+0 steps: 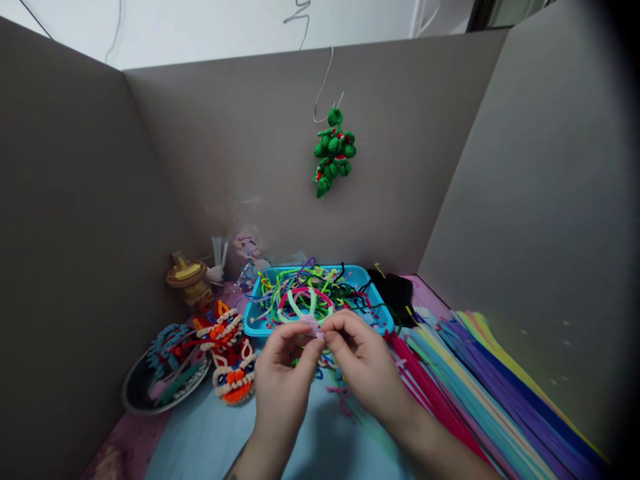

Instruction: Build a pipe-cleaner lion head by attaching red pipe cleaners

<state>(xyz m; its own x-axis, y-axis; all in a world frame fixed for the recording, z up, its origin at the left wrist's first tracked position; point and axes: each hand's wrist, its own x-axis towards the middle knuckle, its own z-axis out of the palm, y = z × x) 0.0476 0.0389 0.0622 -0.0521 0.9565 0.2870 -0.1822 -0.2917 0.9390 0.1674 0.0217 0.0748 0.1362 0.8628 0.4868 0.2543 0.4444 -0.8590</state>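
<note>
My left hand (287, 367) and my right hand (357, 360) meet in front of the blue tray. Both are closed in a pinch on a small lilac pipe-cleaner piece (311, 325). Mint and pink pipe-cleaner loops (306, 301) stand up just above my fingertips; whether they join the lilac piece I cannot tell. Behind the hands, the blue tray (254, 331) holds a tangle of cut pipe cleaners in green, black, purple and pink. Small colored bits lie on the light blue mat (200, 440) below, partly covered by my hands.
Long pipe cleaners (500, 387) lie in colored bundles at right. A metal bowl (131, 400) with tools stands at left beside orange-and-cream pipe-cleaner figures (235, 380) and a lidded cup (193, 283). A green ornament (334, 153) hangs on the grey back panel (240, 133).
</note>
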